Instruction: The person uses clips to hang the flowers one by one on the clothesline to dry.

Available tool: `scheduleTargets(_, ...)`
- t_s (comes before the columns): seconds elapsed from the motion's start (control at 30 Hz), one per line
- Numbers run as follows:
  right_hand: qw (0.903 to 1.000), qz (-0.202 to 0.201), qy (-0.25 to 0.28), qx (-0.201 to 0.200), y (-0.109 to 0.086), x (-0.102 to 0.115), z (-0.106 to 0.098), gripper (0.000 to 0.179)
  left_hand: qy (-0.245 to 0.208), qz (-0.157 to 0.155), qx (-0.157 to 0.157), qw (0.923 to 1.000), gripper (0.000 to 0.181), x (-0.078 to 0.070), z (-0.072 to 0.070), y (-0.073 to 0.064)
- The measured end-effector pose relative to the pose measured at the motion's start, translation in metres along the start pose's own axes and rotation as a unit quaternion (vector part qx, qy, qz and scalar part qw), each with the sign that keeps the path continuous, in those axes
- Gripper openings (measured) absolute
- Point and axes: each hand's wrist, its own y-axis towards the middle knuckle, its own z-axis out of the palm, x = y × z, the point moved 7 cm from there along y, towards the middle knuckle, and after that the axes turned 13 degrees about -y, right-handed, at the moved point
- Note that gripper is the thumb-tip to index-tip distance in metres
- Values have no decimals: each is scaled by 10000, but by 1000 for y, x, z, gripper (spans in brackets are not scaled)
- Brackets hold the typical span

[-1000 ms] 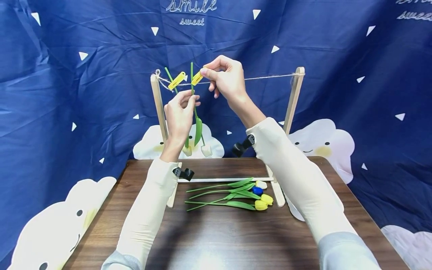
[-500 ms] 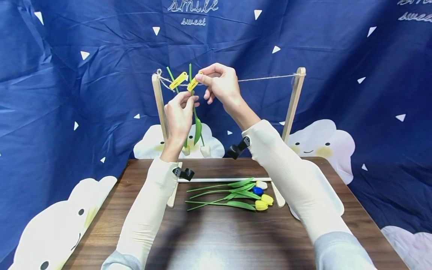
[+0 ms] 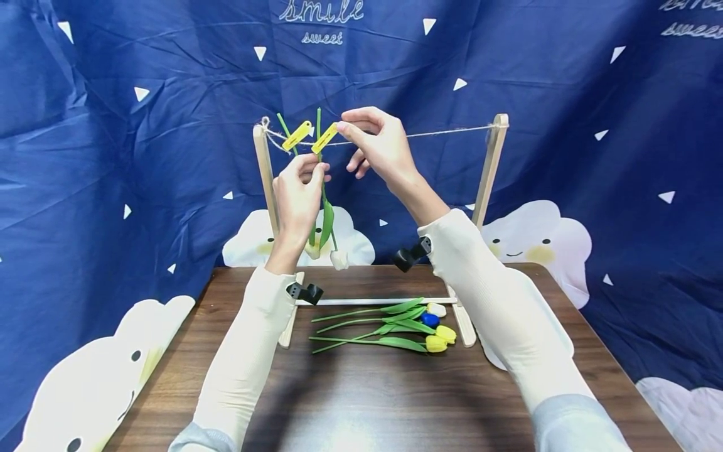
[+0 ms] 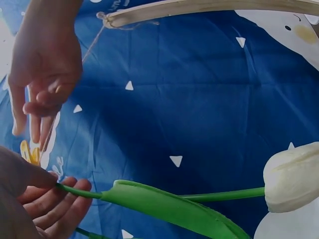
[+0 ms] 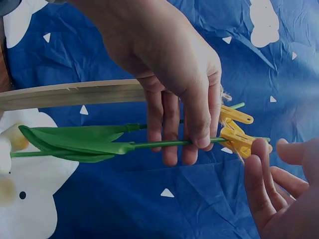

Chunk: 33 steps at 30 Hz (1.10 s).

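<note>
My left hand (image 3: 299, 191) pinches the green stem of a white tulip (image 4: 291, 177) between thumb and fingers. The flower hangs head down, its stem end rising above the string (image 3: 452, 131). A yellow clothespin (image 3: 324, 138) sits across this stem at the string, just above my left fingertips. Beside the clothespin's upper end is my right hand (image 3: 386, 141), thumb and fingers spread apart in the right wrist view. To the left, a second yellow clothespin (image 3: 297, 136) holds another stem on the string; its white tulip (image 3: 312, 250) is partly hidden behind my left hand.
Wooden posts (image 3: 490, 169) hold the string at both ends. A white crossbar (image 3: 378, 301) joins the feet of the frame. On the brown table (image 3: 361, 395) lie several tulips, with white, blue and yellow (image 3: 436, 343) heads. A blue curtain (image 3: 565, 125) hangs behind.
The clothespin in my right hand went left and down onto the stem and string. My right fingers then let go of it and drew slightly right. My left hand stays on the stem.
</note>
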Motion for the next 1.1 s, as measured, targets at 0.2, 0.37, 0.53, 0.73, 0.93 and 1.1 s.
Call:
scheduleTargets(0.2, 9984, -180, 99, -527, -14, 0, -18, 14, 8, 39, -52, 10000, 18, 1, -1, -2)
scheduleTargets(0.37, 9979, -170, 271, -560, -27, -9, -33, 10, -45, 1, -70, 10000, 20, 0, -1, -4)
scheduleTargets(0.53, 9986, -14, 169, -491, -40, -24, -48, 13, -67, -156, -108, 9998, 24, -2, -3, -8)
scheduleTargets(0.73, 9986, 178, -251, -442, -57, -47, -67, 20, 200, 102, -270, 9994, 25, -10, -11, -15)
scheduleTargets(0.93, 9967, 511, -471, -419, -72, -81, -93, 22, 329, 482, -248, 9980, 20, -15, -18, -28)
scheduleTargets(1.1, 9923, 875, -781, -408, -89, -110, -119, 24, 654, 593, 103, 9960, 17, -11, -22, -43)
